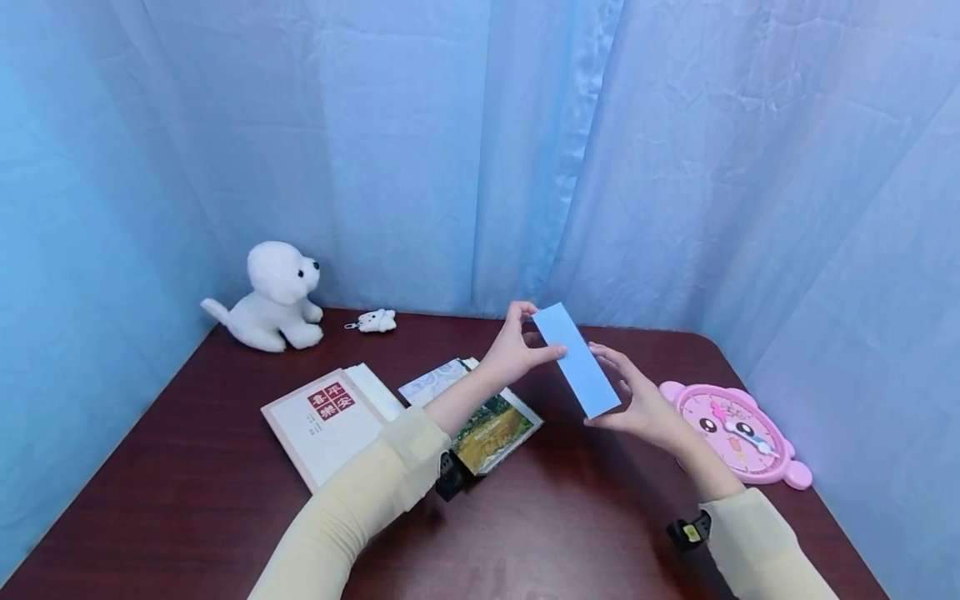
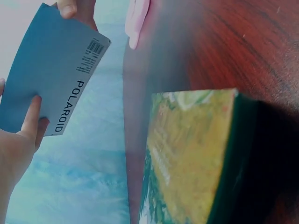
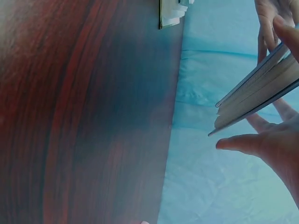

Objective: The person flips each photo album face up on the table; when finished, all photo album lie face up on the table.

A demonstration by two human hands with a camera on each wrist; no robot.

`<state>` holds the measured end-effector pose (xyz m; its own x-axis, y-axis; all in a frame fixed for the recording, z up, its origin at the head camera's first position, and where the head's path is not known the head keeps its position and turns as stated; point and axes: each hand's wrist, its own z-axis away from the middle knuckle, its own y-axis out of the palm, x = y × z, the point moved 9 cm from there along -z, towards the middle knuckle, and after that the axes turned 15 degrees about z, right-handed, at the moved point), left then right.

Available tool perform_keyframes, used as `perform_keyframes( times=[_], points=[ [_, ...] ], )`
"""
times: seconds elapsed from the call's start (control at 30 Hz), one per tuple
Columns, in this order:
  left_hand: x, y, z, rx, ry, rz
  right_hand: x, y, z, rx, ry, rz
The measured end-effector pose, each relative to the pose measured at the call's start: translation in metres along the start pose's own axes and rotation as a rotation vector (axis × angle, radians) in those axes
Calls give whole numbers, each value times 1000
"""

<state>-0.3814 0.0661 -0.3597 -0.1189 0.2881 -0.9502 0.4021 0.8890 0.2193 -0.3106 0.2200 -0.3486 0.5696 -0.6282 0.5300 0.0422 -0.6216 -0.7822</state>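
Note:
A light-blue book is held up above the table, tilted, its narrow blue side toward the head camera. In the left wrist view, its cover carries the word POLAROID and a barcode; the right wrist view shows the page edges. My left hand grips the upper left part, with the thumb across the narrow side. My right hand holds the lower right end, its fingers along the right side and the thumb near the bottom corner. Under my left forearm lies a book with a painted landscape cover.
A pale book with red characters lies on the left of the dark wooden table. Behind are a white plush dog and a small white plush keychain. A pink clock lies beside my right forearm. Blue curtains surround the table.

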Motion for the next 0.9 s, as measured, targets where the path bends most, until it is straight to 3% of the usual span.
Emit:
perform_keyframes(
  times=[0.13, 0.27, 0.47, 0.67, 0.9],
  points=[
    [3, 1, 1, -14, -21, 37, 7, 2, -2, 7, -79, 29],
    [3, 3, 2, -8, -12, 86, 7, 6, -2, 16, -110, 64],
    [5, 2, 2, -5, 12, 111, 6, 11, -2, 69, -102, 86],
    [13, -3, 2, -14, -8, 117, 0, 14, 0, 109, -25, 125],
    [21, -6, 1, -18, -26, 109, -23, 23, 4, 140, -13, 129]
  ],
)
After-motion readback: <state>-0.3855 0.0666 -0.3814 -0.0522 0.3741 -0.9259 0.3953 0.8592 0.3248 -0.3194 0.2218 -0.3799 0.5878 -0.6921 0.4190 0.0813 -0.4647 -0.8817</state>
